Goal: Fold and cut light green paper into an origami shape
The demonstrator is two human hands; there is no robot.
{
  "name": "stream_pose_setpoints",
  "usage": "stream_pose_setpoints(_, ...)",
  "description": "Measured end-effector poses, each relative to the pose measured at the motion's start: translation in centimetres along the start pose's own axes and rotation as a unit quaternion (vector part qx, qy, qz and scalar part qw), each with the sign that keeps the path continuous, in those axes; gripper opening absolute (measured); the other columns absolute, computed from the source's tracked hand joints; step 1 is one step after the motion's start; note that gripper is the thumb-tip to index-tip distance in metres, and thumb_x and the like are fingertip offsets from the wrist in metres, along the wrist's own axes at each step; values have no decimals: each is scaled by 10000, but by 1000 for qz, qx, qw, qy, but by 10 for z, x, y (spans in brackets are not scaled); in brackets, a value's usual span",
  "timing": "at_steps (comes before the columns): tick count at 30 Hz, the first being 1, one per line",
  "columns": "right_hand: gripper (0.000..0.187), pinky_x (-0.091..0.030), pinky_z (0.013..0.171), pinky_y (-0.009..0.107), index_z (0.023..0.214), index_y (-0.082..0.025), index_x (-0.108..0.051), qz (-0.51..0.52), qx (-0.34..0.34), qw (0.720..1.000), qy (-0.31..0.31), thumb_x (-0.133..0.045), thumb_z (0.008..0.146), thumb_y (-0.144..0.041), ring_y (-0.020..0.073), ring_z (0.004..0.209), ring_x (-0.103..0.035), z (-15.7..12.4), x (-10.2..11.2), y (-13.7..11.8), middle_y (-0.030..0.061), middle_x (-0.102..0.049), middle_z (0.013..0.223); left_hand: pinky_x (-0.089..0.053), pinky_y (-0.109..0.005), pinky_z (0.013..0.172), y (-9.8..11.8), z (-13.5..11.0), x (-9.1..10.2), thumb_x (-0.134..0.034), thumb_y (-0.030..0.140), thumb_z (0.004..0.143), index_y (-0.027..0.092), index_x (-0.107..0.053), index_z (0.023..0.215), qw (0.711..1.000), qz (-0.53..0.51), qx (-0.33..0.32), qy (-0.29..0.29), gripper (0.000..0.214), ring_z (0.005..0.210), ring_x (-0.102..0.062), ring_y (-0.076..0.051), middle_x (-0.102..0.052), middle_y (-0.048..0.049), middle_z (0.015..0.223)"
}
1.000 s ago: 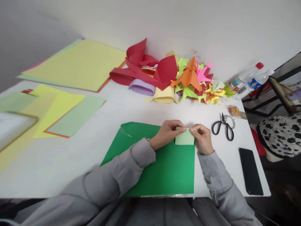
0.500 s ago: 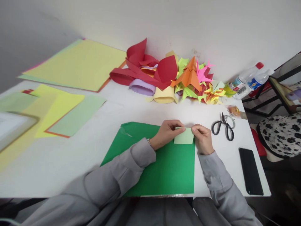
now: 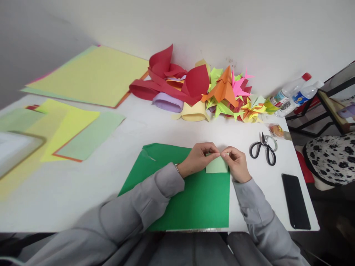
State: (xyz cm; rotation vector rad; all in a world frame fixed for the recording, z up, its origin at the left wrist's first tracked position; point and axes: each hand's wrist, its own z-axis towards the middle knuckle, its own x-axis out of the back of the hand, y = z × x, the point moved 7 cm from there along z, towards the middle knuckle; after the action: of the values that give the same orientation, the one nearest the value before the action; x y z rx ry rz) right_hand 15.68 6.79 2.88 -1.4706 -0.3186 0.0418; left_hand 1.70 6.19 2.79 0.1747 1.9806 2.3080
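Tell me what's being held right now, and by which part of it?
A small pale green paper, held at its far edge by both the left hand and the right hand.

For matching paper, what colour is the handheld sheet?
The sheet is pale green, clearest in the head view.
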Motion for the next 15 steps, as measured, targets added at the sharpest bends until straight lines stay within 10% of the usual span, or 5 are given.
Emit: stream_pose_setpoints(15, 219, -318, 506, 258, 711, -208, -626, 48, -26, 998, 7, -706, 749, -407, 114, 516, -384, 1, 3, 10, -36, -502, 583, -386, -233, 546, -2, 1, 4, -706, 290, 689, 147, -615, 622, 998, -29, 18, 44, 183, 587, -502, -112, -590, -1, 601)
